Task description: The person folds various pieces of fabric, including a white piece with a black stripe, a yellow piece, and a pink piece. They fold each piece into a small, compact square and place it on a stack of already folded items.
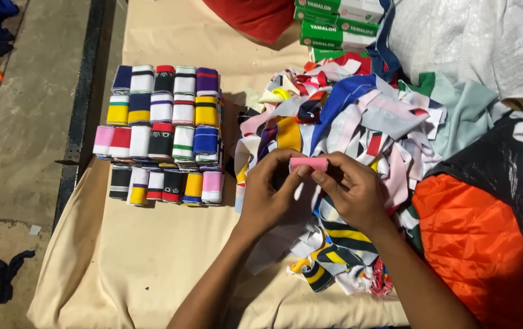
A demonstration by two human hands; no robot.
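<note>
Centre of the frame: left hand (266, 194) and right hand (352, 190) both pinching a folded pink fabric strip (309, 163), above a loose heap of striped strips (359, 122). Left of centre: rows of folded strips (164, 131) on the beige cloth table (145, 256).

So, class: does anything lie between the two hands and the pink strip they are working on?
Nothing visible does. The left hand and right hand both already pinch the pink strip directly, above the loose pile of strips.
</note>
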